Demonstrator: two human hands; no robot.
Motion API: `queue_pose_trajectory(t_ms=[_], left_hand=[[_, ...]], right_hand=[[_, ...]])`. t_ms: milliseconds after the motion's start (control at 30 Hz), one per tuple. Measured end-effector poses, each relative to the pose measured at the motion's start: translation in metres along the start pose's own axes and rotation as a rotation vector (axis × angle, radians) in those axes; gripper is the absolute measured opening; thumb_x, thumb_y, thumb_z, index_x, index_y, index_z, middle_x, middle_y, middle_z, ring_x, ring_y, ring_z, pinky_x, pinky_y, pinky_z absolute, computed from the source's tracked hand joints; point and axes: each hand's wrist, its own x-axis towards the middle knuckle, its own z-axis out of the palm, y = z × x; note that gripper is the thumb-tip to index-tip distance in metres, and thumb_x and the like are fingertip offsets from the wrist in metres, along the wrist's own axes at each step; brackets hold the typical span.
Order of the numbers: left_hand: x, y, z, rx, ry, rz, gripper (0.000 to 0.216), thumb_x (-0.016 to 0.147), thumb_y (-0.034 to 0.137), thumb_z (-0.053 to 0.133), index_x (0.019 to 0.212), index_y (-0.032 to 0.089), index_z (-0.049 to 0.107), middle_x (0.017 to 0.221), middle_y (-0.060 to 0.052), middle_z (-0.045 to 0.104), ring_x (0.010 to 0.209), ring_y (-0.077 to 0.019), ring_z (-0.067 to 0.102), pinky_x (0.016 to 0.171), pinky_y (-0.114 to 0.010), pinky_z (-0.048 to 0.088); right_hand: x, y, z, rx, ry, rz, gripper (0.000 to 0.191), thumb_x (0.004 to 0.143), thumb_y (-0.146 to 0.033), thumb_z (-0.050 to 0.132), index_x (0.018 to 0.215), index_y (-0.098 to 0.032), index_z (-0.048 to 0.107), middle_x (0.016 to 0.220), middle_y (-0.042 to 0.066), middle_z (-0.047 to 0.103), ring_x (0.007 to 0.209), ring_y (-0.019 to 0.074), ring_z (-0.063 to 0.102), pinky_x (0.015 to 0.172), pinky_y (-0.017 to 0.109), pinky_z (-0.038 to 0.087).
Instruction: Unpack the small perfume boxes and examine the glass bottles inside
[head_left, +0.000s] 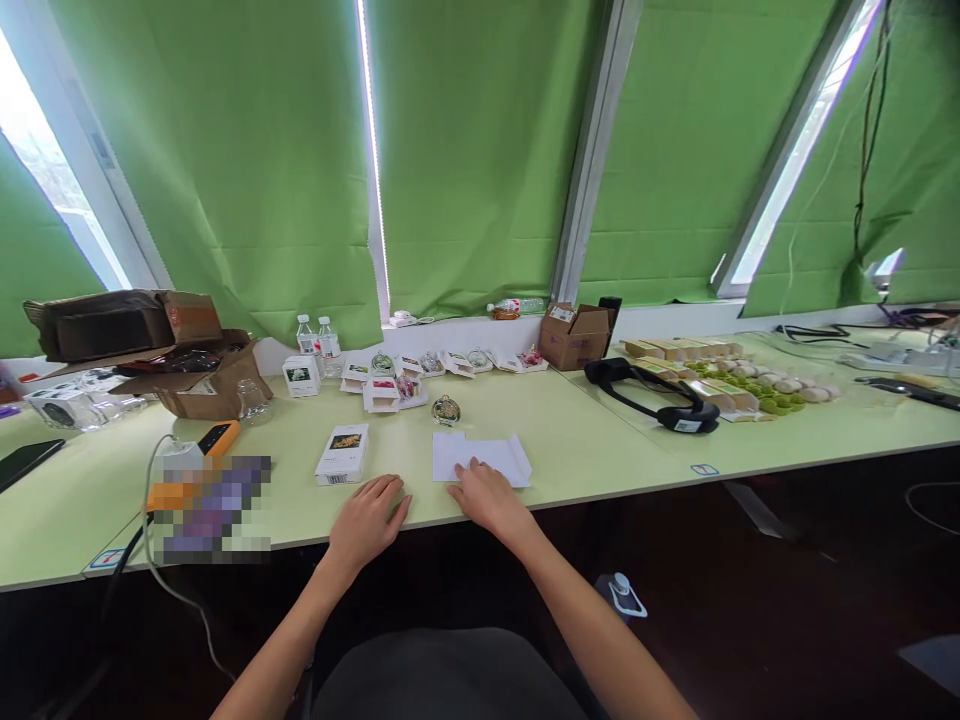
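My right hand [487, 497] rests with its fingers stretched out on a flat white sheet of folded paper or card [499, 458] near the table's front edge. To its left, my left hand [369, 518] lies on the table edge, fingers loosely extended, holding nothing. Just beyond the left hand lies a white box [343, 456] with a dark picture panel and a barcode. Behind the white sheet stands a small round ornament [445, 410], gold and dark green. Farther back, several opened white packets [382, 393] sit in a row with small ornaments among them.
At left are cardboard boxes [202, 385], a small white box [301, 376], plastic bottles [328, 342] and an orange device [219, 438] with cables. To the right are a brown carton [576, 335], a black headset [652, 395] and egg-like items in trays [780, 385]. The table [600, 450] has a straight front edge.
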Motion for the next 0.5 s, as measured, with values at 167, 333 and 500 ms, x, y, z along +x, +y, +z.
queue_pose_trajectory(t_ms=[167, 333, 500], left_hand=[[0.0, 0.002, -0.002, 0.006, -0.002, -0.006, 0.036, 0.094, 0.036, 0.042, 0.126, 0.021, 0.051, 0.114, -0.008, 0.066, 0.105, -0.0239, 0.063, 0.088, -0.037, 0.052], [0.003, 0.005, -0.008, 0.017, -0.037, 0.017, 0.054, 0.095, 0.041, 0.04, 0.144, 0.022, 0.031, 0.113, -0.008, 0.067, 0.103, -0.0232, 0.064, 0.087, -0.036, 0.05], [0.004, 0.004, -0.01, 0.026, -0.075, 0.076, 0.059, 0.095, 0.044, 0.039, 0.148, 0.025, 0.022, 0.127, -0.007, 0.06, 0.117, -0.0227, 0.057, 0.096, -0.037, 0.046]], right_hand=[[-0.005, -0.018, 0.003, -0.037, 0.058, 0.024, 0.041, 0.094, -0.033, 0.042, 0.124, -0.011, 0.058, 0.121, 0.025, 0.057, 0.11, 0.0354, 0.055, 0.087, 0.043, 0.042], [-0.007, -0.026, 0.002, -0.019, 0.072, -0.004, 0.037, 0.094, -0.03, 0.043, 0.121, -0.013, 0.06, 0.115, 0.023, 0.06, 0.107, 0.0333, 0.057, 0.084, 0.041, 0.043], [-0.009, -0.035, 0.003, -0.045, 0.096, -0.061, 0.038, 0.095, -0.03, 0.039, 0.122, -0.013, 0.059, 0.113, 0.021, 0.062, 0.102, 0.0307, 0.059, 0.083, 0.039, 0.043]])
